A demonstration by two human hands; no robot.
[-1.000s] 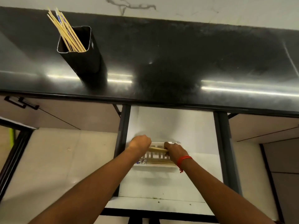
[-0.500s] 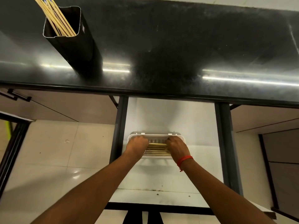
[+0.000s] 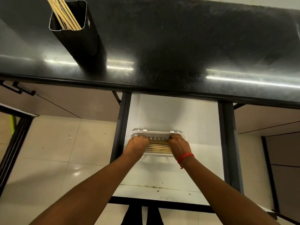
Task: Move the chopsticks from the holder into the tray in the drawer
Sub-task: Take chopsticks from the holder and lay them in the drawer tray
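A white slotted tray [image 3: 155,132] lies in the open white drawer [image 3: 178,114]. Several wooden chopsticks [image 3: 159,146] lie side by side across it. My left hand [image 3: 137,146] is curled over their left ends and my right hand [image 3: 177,145], with a red thread at the wrist, over their right ends. Both hands are down inside the tray and hide the tips. On the black countertop [image 3: 178,46] at top left stands a tall black holder [image 3: 81,41] with several more chopsticks [image 3: 65,15] leaning in it.
Dark drawer rails [image 3: 121,127] run along both sides of the drawer. A closed cabinet front with a black handle [image 3: 17,89] is at the left. Pale floor tiles [image 3: 56,151] show below.
Both hands have lowered the chopsticks they held between them into the tray, among the others. The camera has tilted down, so the holder now sits higher in view.
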